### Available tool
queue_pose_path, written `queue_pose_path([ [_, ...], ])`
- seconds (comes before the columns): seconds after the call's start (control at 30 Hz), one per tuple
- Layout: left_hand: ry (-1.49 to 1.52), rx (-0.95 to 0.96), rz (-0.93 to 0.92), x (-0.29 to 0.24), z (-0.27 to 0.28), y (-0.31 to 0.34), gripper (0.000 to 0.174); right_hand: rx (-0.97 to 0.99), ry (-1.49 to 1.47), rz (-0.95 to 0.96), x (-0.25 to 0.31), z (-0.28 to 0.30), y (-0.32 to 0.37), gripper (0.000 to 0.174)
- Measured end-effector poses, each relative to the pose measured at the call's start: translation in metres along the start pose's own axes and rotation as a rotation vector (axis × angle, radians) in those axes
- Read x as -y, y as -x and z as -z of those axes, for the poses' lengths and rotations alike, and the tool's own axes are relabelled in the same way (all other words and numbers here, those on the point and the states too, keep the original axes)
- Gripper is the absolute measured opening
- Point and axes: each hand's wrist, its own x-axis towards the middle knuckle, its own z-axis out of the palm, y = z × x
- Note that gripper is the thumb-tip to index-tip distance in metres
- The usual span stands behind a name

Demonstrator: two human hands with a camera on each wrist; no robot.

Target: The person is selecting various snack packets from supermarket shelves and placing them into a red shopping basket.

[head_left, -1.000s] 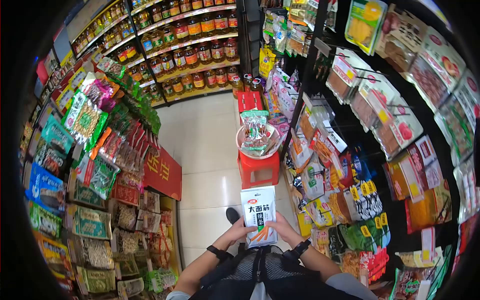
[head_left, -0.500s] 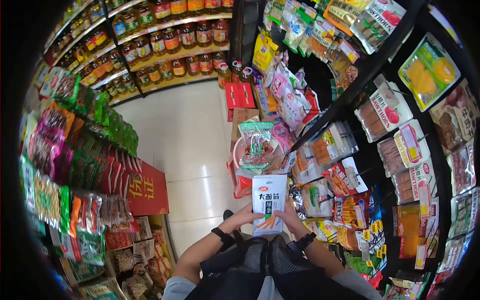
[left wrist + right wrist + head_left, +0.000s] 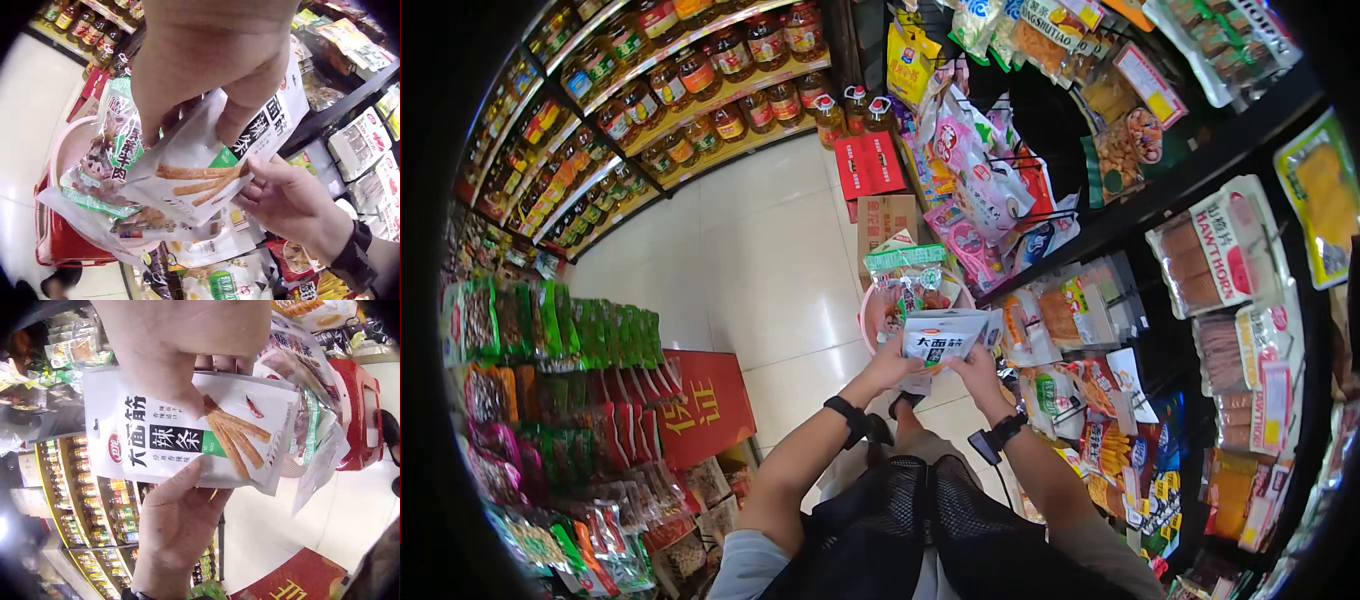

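A white snack packet (image 3: 943, 338) with black lettering and orange strips printed on its front is held between both hands. My left hand (image 3: 890, 366) grips its left edge, thumb on the printed face. On the opposite edge, my right hand (image 3: 978, 372) pinches it the same way. The right wrist view shows both thumbs pressing the front of the packet (image 3: 250, 419), with most fingers hidden behind it. In the head view it overlaps the near part of a pink basin (image 3: 867, 318), where a green-topped clear bag (image 3: 905, 262) of packaged food lies.
A red stool (image 3: 47, 231) supports the basin. Hanging snack bags (image 3: 1220, 240) fill the rack on the right, and more bags (image 3: 550, 330) hang at the left. Cartons (image 3: 885, 225) stand behind the basin. Bottles of oil (image 3: 730, 55) line the far shelves.
The packet has moved up in the head view, over the basin's near part, and its face has tipped flatter. Both hands still hold it. The head view has swung and come closer to the basin.
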Motion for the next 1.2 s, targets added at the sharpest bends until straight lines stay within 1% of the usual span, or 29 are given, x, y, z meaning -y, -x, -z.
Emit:
queue_pose_path([
  [0.03,0.002,-0.026,-0.087,0.012,0.006,-0.020,0.053,-0.015,-0.015,-0.009,0.000,-0.004,-0.016,0.029],
  [0.07,-0.005,-0.032,-0.118,0.026,0.011,-0.038,0.054,-0.029,-0.026,-0.027,-0.001,-0.008,-0.028,0.027],
  [0.1,-0.005,-0.066,-0.116,0.038,0.015,-0.053,0.054,-0.042,-0.032,-0.041,-0.004,-0.010,-0.039,0.025],
  [0.13,-0.004,-0.100,-0.118,0.046,0.019,-0.067,0.054,-0.095,0.064,0.020,-0.026,-0.011,-0.056,0.023],
  [0.2,0.025,-0.168,-0.069,0.064,0.022,-0.084,0.054,-0.102,0.025,-0.057,-0.053,-0.011,-0.071,0.024],
  [0.23,0.063,-0.169,-0.045,0.076,0.023,-0.092,0.055,-0.105,0.009,-0.101,-0.069,-0.011,-0.074,0.025],
  [0.27,0.103,-0.172,-0.024,0.087,0.025,-0.098,0.055,-0.128,0.139,-0.047,-0.093,-0.013,-0.081,0.027],
  [0.37,0.127,-0.189,0.020,0.107,0.033,-0.115,0.055,-0.154,0.313,-0.080,-0.142,-0.023,-0.092,0.028],
  [0.4,0.120,-0.203,0.034,0.118,0.035,-0.120,0.053,-0.194,0.325,-0.182,-0.132,-0.029,-0.090,0.025],
  [0.43,0.113,-0.214,0.050,0.133,0.037,-0.125,0.052,-0.233,0.364,-0.173,-0.133,-0.029,-0.092,0.024],
  [0.47,0.080,-0.242,-0.026,0.148,0.040,-0.131,0.047,-0.272,0.407,-0.163,-0.133,-0.030,-0.094,0.023],
  [0.5,0.064,-0.250,0.050,0.153,0.044,-0.131,0.046,-0.305,0.453,-0.151,-0.133,-0.030,-0.094,0.022],
  [0.53,0.049,-0.261,0.122,0.157,0.050,-0.133,0.045,-0.321,0.406,-0.065,-0.132,-0.032,-0.093,0.022],
  [0.57,0.032,-0.272,0.189,0.159,0.057,-0.134,0.044,-0.211,0.539,-0.068,-0.128,-0.031,-0.087,0.022],
  [0.6,-0.127,-0.251,0.166,0.162,0.063,-0.131,0.038,-0.100,0.668,-0.067,-0.129,-0.027,-0.079,0.023],
  [0.63,-0.269,-0.206,0.197,0.149,0.068,-0.123,0.036,0.013,0.795,-0.065,-0.118,-0.030,-0.071,0.024],
  [0.67,-0.413,-0.161,0.227,0.135,0.075,-0.112,0.034,0.124,0.768,0.011,-0.104,-0.033,-0.058,0.032],
  [0.7,-0.558,-0.114,0.255,0.125,0.081,-0.103,0.032,0.337,0.775,-0.343,-0.081,-0.040,-0.051,0.045],
  [0.73,-0.651,-0.051,0.145,0.133,0.085,-0.093,0.031,0.401,0.729,-0.255,-0.085,-0.044,-0.043,0.054],
  [0.77,-0.689,0.034,0.080,0.141,0.089,-0.084,0.033,0.465,0.684,-0.165,-0.090,-0.048,-0.034,0.063],
  [0.83,-0.763,0.204,-0.049,0.145,0.094,-0.068,0.036,0.415,0.904,-0.039,-0.088,-0.061,-0.027,0.075],
  [0.87,-0.738,0.195,-0.090,0.149,0.094,-0.064,0.038,0.389,1.013,0.023,-0.087,-0.067,-0.025,0.081],
  [0.93,-0.688,0.183,-0.172,0.156,0.097,-0.061,0.042,0.482,1.159,-0.015,-0.087,-0.080,-0.025,0.086],
  [0.97,-0.654,0.189,-0.138,0.159,0.099,-0.061,0.044,0.528,1.232,-0.036,-0.086,-0.085,-0.025,0.089],
  [1.03,-0.584,0.193,-0.071,0.146,0.101,-0.063,0.046,0.502,1.245,0.012,-0.082,-0.089,-0.025,0.079],
  [1.07,-0.615,0.238,-0.063,0.142,0.102,-0.065,0.048,0.490,1.254,0.038,-0.080,-0.091,-0.025,0.074],
  [1.13,-0.681,0.326,-0.055,0.139,0.105,-0.068,0.050,0.375,1.116,-0.001,-0.087,-0.086,-0.029,0.056],
  [1.17,-0.675,0.364,-0.091,0.140,0.107,-0.070,0.051,0.317,1.046,-0.017,-0.092,-0.083,-0.030,0.051],
  [1.2,-0.671,0.403,-0.126,0.150,0.111,-0.071,0.052,0.317,1.053,-0.050,-0.085,-0.082,-0.031,0.046],
])
